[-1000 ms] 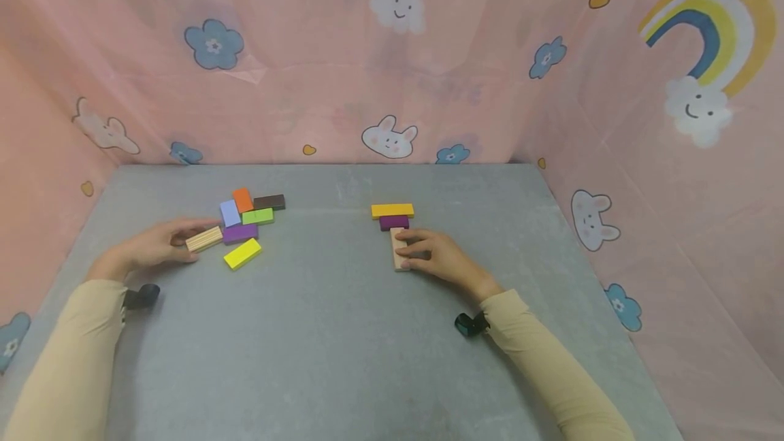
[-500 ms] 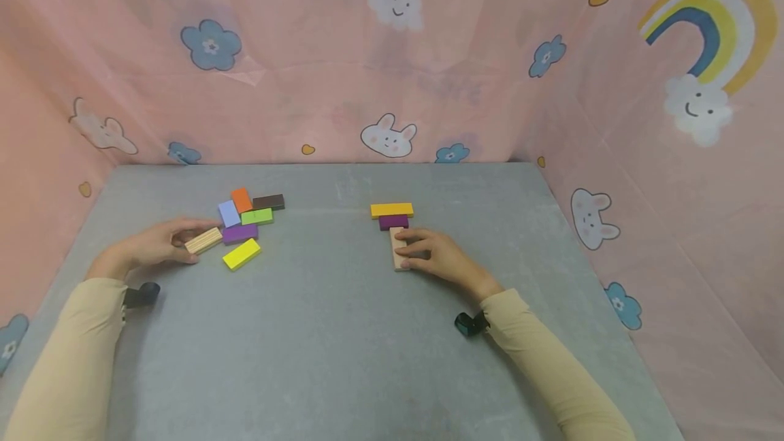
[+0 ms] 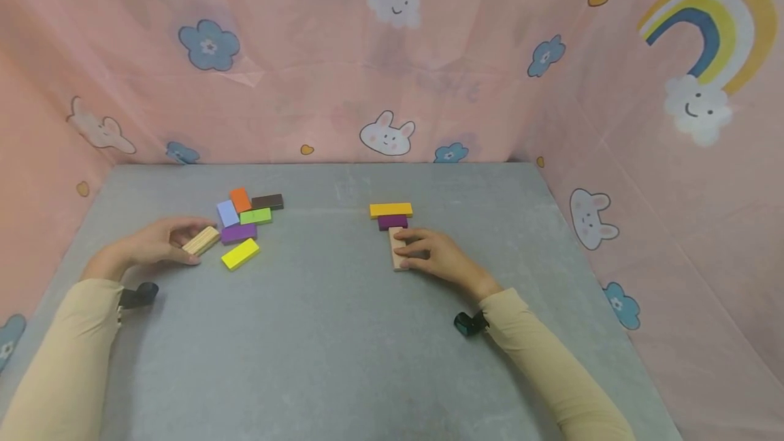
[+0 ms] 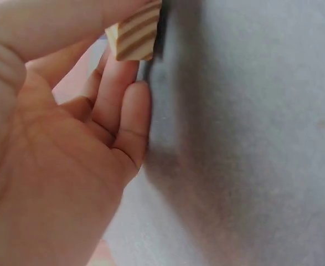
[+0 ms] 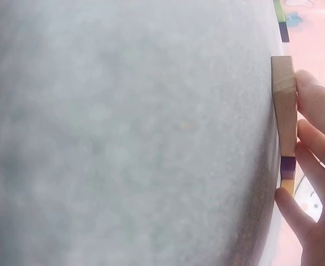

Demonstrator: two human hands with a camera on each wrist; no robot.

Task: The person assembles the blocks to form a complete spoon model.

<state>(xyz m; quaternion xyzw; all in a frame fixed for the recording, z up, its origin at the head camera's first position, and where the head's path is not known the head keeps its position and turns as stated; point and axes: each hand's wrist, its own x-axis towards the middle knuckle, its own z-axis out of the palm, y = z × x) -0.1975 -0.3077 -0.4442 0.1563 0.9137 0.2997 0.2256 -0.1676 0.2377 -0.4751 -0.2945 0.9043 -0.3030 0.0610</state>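
Observation:
In the head view my left hand (image 3: pixel 153 242) pinches a striped wooden block (image 3: pixel 201 241) between thumb and fingers at the left of the table. The left wrist view shows the end of this striped block (image 4: pixel 135 34) above the tabletop. A purple block (image 3: pixel 239 233) and a yellow block (image 3: pixel 241 254) lie just right of it. Toward the middle, my right hand (image 3: pixel 437 257) rests its fingertips on a plain wooden block (image 3: pixel 397 257) lying flat. The right wrist view has thumb and fingers along one face of that plain block (image 5: pixel 284 105), not wrapped round it.
Beyond the plain block lie a second purple block (image 3: pixel 393 222) and an orange-yellow block (image 3: pixel 390 209). Orange (image 3: pixel 241 199), light blue (image 3: pixel 228 214), green (image 3: pixel 255 216) and dark brown (image 3: pixel 267 202) blocks cluster at the left. A pink patterned curtain (image 3: pixel 331 87) borders the grey table (image 3: pixel 318 332).
My left hand has drawn the striped block slightly left and turned it a little, leaving a small gap from the purple block. The right hand stays on the plain block.

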